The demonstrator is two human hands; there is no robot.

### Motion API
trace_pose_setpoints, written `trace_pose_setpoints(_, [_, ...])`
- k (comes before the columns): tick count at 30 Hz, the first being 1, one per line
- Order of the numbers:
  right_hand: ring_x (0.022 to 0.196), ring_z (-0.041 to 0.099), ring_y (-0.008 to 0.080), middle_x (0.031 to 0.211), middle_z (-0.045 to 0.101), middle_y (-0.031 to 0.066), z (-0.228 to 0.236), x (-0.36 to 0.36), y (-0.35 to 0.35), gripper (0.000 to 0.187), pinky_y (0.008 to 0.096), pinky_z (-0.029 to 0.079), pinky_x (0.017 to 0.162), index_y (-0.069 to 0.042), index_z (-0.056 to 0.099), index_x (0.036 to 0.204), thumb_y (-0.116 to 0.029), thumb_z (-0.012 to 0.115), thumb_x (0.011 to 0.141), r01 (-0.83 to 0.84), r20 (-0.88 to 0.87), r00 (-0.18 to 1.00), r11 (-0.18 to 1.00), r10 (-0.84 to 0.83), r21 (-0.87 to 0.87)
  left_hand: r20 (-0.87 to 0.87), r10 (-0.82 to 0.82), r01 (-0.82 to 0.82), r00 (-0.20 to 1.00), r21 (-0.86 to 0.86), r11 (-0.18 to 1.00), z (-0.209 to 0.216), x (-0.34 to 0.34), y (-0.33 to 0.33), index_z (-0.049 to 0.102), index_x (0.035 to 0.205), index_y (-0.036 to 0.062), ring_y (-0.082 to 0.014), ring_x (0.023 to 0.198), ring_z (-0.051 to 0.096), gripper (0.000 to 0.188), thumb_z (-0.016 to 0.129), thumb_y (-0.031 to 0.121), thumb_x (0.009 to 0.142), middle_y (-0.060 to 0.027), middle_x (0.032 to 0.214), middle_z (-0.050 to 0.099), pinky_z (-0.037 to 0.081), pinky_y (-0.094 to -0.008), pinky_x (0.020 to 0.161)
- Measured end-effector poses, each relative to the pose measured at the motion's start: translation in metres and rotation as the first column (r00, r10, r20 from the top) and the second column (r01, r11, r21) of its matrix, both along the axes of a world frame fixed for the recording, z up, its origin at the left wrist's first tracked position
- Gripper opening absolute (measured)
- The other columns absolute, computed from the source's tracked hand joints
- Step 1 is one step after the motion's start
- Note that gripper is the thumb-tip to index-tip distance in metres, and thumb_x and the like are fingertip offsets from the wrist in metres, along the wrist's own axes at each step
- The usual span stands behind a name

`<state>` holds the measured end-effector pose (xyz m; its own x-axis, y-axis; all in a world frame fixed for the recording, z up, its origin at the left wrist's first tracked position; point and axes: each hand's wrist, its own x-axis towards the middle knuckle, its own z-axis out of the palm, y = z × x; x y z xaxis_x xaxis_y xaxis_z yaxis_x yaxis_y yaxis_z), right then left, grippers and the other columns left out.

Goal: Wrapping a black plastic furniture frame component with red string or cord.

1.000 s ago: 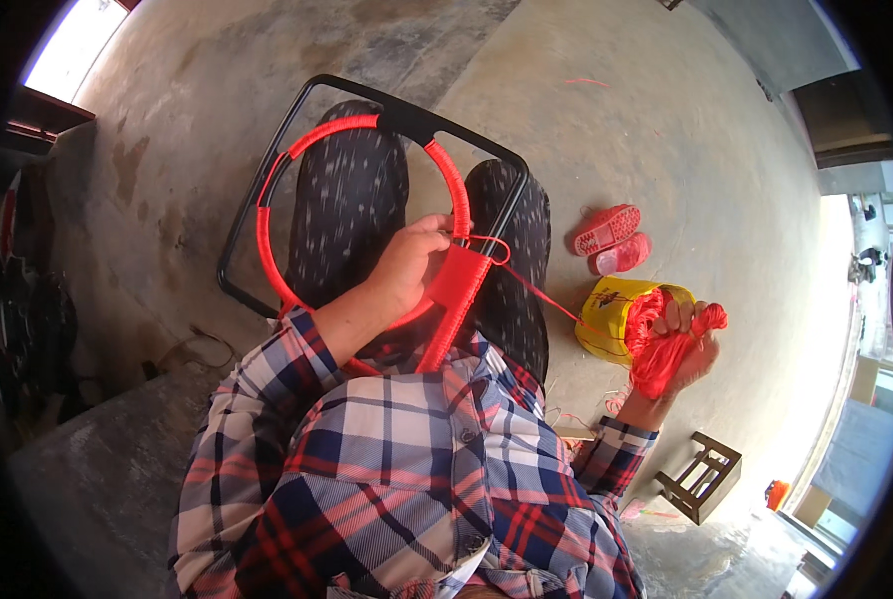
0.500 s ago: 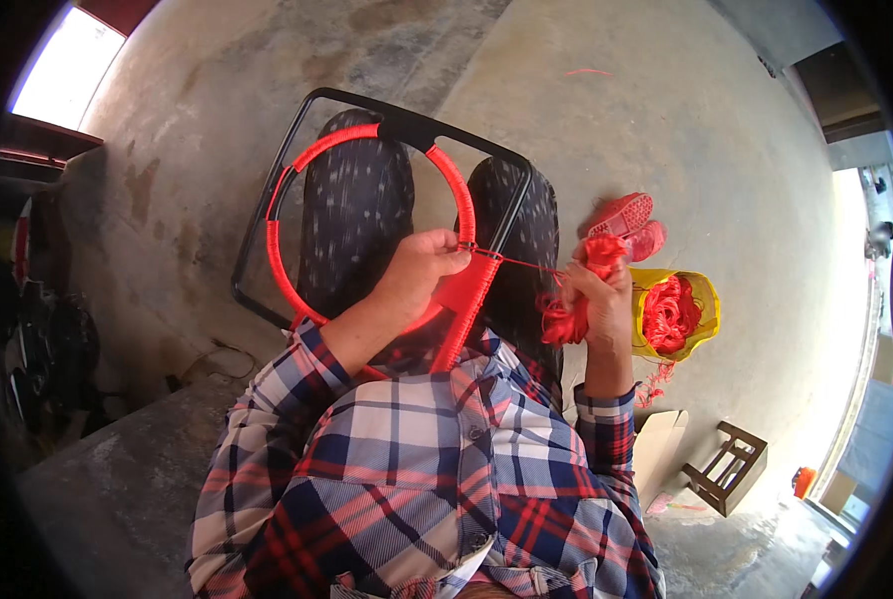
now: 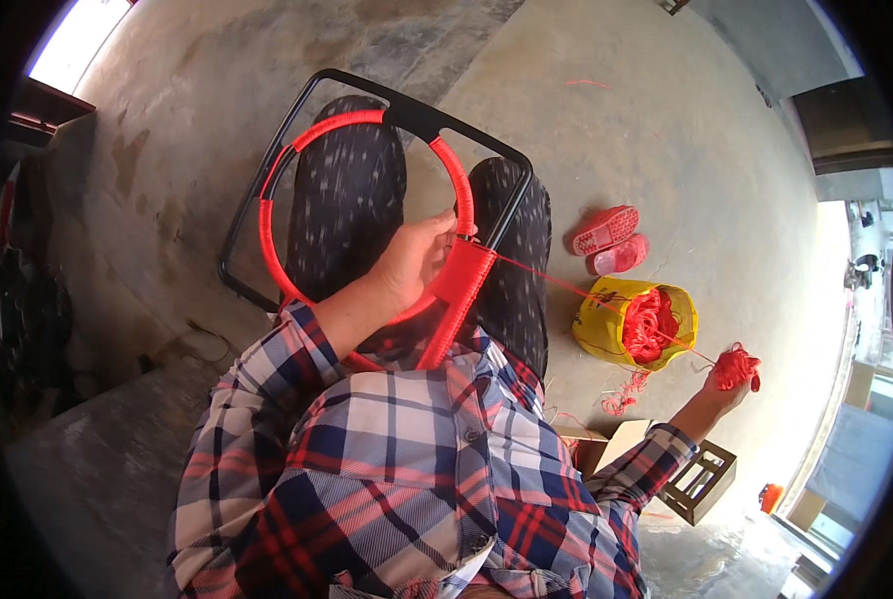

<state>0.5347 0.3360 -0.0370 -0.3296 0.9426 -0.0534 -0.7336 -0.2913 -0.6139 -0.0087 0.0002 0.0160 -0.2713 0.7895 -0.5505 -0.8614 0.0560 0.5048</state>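
Note:
Across my lap lies a black metal frame [image 3: 503, 152] with a round inner ring [image 3: 267, 240] wound in red cord. Bare black metal shows at the ring's upper left and top. My left hand [image 3: 409, 265] is closed around the ring's right side, just above a flat red-wrapped section [image 3: 456, 280]. From that spot a thin red strand [image 3: 541, 273] runs taut to the right, passing over the yellow bag. Far out to the right, my right hand [image 3: 718, 399] grips a bundle of red cord [image 3: 736, 367].
The yellow bag [image 3: 596, 327], full of red cord, stands on the concrete floor right of my knees. Beyond it lie red slippers [image 3: 604, 231]. Closer to me are a cardboard box [image 3: 621, 442] and a small wooden stool [image 3: 706, 484]. Dark clutter [image 3: 42, 339] fills the left side.
My right hand has swung outward to the right and nearer my body with the cord bundle, drawing the strand out long. My left hand stays on the ring.

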Motion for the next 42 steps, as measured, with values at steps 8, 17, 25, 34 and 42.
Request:
trace_pose_setpoints(8, [0.084, 0.058, 0.0199, 0.091, 0.059, 0.0067, 0.085, -0.307, -0.167, 0.036, 0.0333, 0.047, 0.075, -0.002, 0.061, 0.108, -0.009, 0.066, 0.073, -0.909, 0.894, 0.257, 0.405, 0.367, 0.095, -0.053, 0.008, -0.008, 0.999, 0.006, 1.000, 0.009, 0.004, 0.007, 0.052, 0.117, -0.0020, -0.0184, 0.104, 0.055, 0.045, 0.036, 0.035, 0.097, -0.0108, 0.110, 0.058, 0.046, -0.0322, 0.091])
trace_pose_setpoints(17, [0.087, 0.060, 0.0285, 0.096, 0.062, 0.0157, 0.082, -0.400, -0.190, 0.062, 0.0372, 0.047, 0.075, -0.002, 0.046, 0.127, -0.014, 0.070, 0.071, -0.916, 0.983, 0.175, 0.375, 0.054, 0.142, 0.100, -0.027, 0.017, 0.995, 0.100, 0.995, 0.001, 0.007, 0.004, 0.055, 0.113, -0.0006, -0.0200, 0.094, 0.061, 0.041, 0.039, 0.033, 0.097, -0.0101, 0.102, 0.062, 0.051, -0.0339, 0.083])
trace_pose_setpoints(25, [0.093, 0.059, 0.0244, 0.105, 0.059, 0.0126, 0.085, -0.410, -0.192, 0.048, 0.0365, 0.048, 0.082, -0.003, 0.053, 0.118, -0.007, 0.070, 0.073, -0.519, 0.768, 0.630, 0.800, 0.119, 0.301, -0.077, 0.316, -0.319, 0.946, -0.032, 0.947, -0.004, 0.008, 0.001, 0.056, 0.094, 0.0065, -0.0130, 0.070, 0.055, 0.018, 0.052, 0.024, 0.093, -0.0011, 0.076, 0.056, 0.048, -0.0275, 0.065])
trace_pose_setpoints(34, [0.103, 0.055, 0.0253, 0.107, 0.061, 0.0076, 0.083, -0.435, -0.213, 0.028, 0.0353, 0.043, 0.087, -0.005, 0.061, 0.105, -0.007, 0.064, 0.077, -0.663, 0.730, 0.640, 0.310, -0.238, 0.682, -0.886, 0.284, -0.090, 0.365, 0.270, 0.959, 0.015, 0.020, 0.002, 0.049, 0.101, 0.0043, -0.0042, 0.070, 0.038, 0.020, 0.057, 0.021, 0.092, 0.0002, 0.086, 0.045, 0.033, -0.0168, 0.063])
trace_pose_setpoints(42, [0.065, 0.060, 0.0174, 0.070, 0.062, 0.0063, 0.085, -0.373, -0.165, 0.012, 0.0338, 0.047, 0.061, -0.001, 0.062, 0.078, -0.012, 0.062, 0.073, -0.855, 0.920, 0.314, 0.351, -0.234, 0.382, -0.464, 0.227, -0.213, 0.856, 0.083, 0.973, 0.007, 0.007, 0.001, 0.050, 0.103, 0.0094, -0.0030, 0.052, 0.034, 0.016, 0.046, 0.023, 0.096, 0.0025, 0.070, 0.044, 0.025, -0.0192, 0.044])
